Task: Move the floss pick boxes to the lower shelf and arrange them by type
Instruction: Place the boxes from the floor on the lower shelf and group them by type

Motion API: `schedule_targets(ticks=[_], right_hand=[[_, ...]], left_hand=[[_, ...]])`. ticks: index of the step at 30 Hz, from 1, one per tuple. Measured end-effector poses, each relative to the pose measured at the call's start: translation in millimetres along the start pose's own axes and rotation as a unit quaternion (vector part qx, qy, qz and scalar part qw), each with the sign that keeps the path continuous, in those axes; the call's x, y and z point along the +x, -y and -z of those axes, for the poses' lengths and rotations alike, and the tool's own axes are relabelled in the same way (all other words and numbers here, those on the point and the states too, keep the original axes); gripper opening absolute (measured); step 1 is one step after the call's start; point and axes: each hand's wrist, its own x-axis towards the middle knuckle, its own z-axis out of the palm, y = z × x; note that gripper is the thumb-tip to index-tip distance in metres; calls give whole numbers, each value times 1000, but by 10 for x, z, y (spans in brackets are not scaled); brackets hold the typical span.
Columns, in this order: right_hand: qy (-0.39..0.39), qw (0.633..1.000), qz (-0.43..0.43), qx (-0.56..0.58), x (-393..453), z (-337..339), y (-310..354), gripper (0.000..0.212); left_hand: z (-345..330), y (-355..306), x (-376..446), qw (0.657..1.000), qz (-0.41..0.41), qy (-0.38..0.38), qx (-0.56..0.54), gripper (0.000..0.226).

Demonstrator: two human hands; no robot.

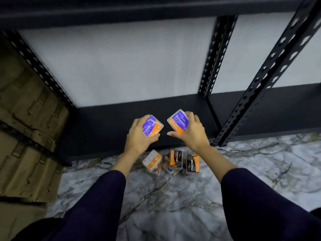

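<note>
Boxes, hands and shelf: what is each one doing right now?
Left hand: grips a Smooth box.
Left Smooth box: held over the shelf, tilted.
Right hand: grips another Smooth box.
Right Smooth box: held over the shelf, tilted.
Charcoal boxes: piled on the floor.
Lower shelf: no boxes resting on it.

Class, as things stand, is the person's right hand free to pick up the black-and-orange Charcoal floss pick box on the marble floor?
Probably not yet. The right hand already grips a purple-and-orange Smooth floss pick box over the black lower shelf. The black-and-orange Charcoal floss pick box lies uncovered on the marble floor, so nothing else blocks it.
</note>
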Motion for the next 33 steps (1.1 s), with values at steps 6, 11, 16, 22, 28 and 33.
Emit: schedule_targets(ticks=[6, 11, 16, 22, 28, 33], right_hand=[[-95, 994, -6, 52, -188, 644, 586, 54], [-152, 985, 53, 57, -326, 1252, 1141, 53], [-225, 961, 140, 81, -291, 1835, 1617, 49], [-308, 934, 161, 89, 30, 2286, 1909, 54], [-352, 925, 128, 59, 469, 2504, 1964, 57], [-377, 919, 117, 16, 709, 2509, 1817, 50]], left_hand=[[542, -730, -164, 996, -76, -42, -13, 79], [941, -1243, -327, 985, -148, -82, 28, 66], [1311, -1798, -276, 968, -207, -141, 29, 60], [1669, -2334, 9, 945, -268, -185, 7, 60], [1791, -2562, 440, 937, -288, -193, -33, 52], [1769, -2713, 725, 939, -285, -188, -29, 52]])
